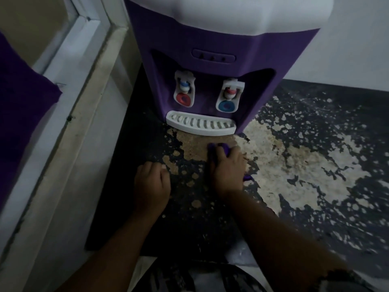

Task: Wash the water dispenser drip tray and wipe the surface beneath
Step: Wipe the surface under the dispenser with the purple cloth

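Purple cloth (221, 147) shows in two small peeks around the right hand (228, 168), which is pressed down on it with fingers curled over the bunched fabric, gripping it against the worn countertop (294, 165). Straight ahead of that hand, just beyond its fingertips, sits the drip tray (201, 124), seated at the foot of the water dispenser (221, 60) under the two taps. The tray's long axis runs left to right across the line of reach, so the hand meets its broad front edge rather than an end. The right hand is clearly the nearer of the two; the left hand (152, 182) rests further back and off to the left, lying on the dark surface with fingers loosely bent and nothing in it, as far as the dim picture lets me judge. The tray is white plastic, a shallow curved piece with a row of slots along its top, and looks clean from here, though the blur hides any residue. Around the cloth the counter's dark coating has flaked away to a pale tan patch reaching up to the tray's front edge.
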{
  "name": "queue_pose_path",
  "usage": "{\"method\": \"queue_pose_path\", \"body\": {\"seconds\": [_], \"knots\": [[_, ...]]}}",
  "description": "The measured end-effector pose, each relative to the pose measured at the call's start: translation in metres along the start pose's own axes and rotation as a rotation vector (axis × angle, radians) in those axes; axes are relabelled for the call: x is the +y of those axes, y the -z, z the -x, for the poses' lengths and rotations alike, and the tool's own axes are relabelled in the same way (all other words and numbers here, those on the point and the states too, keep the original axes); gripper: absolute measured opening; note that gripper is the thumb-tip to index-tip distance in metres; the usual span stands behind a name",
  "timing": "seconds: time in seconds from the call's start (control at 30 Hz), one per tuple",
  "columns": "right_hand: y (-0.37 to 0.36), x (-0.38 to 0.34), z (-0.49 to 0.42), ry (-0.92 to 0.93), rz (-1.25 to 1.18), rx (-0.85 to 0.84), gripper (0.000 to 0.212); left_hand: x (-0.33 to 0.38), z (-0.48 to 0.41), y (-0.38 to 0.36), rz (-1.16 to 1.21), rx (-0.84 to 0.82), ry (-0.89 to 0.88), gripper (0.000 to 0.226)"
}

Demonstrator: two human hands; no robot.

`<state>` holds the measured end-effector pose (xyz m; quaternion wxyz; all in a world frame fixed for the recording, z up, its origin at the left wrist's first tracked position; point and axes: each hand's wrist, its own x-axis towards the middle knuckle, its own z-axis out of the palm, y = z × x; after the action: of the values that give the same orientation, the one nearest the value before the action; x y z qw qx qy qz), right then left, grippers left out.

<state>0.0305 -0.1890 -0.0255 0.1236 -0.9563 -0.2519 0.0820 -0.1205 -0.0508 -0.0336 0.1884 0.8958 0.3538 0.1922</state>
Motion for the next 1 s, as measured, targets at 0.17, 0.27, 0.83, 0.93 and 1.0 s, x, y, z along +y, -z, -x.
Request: {"method": "queue_pose_path", "body": {"seconds": [0.17,0.27,0.83,0.93,1.0], "knots": [[0.019,0.051,0.013,0.408,0.103,-0.097,0.046,0.025,0.005,-0.009,0.108,-0.118,-0.072,0.028],[0.027,0.084,0.009,0.283,0.138,-0.011,0.047,0.025,0.008,-0.014,0.106,-0.156,-0.069,0.030],[0.084,0.180,0.014,0.296,0.016,-0.266,0.040,0.093,-0.011,-0.040,0.205,-0.347,-0.215,0.027],[0.095,0.219,0.008,0.046,0.073,-0.156,0.040,0.118,-0.009,-0.049,0.203,-0.383,-0.279,0.023],[0.101,0.232,-0.004,-0.136,0.053,-0.064,0.040,0.131,-0.008,-0.054,0.179,-0.375,-0.288,0.022]]}}
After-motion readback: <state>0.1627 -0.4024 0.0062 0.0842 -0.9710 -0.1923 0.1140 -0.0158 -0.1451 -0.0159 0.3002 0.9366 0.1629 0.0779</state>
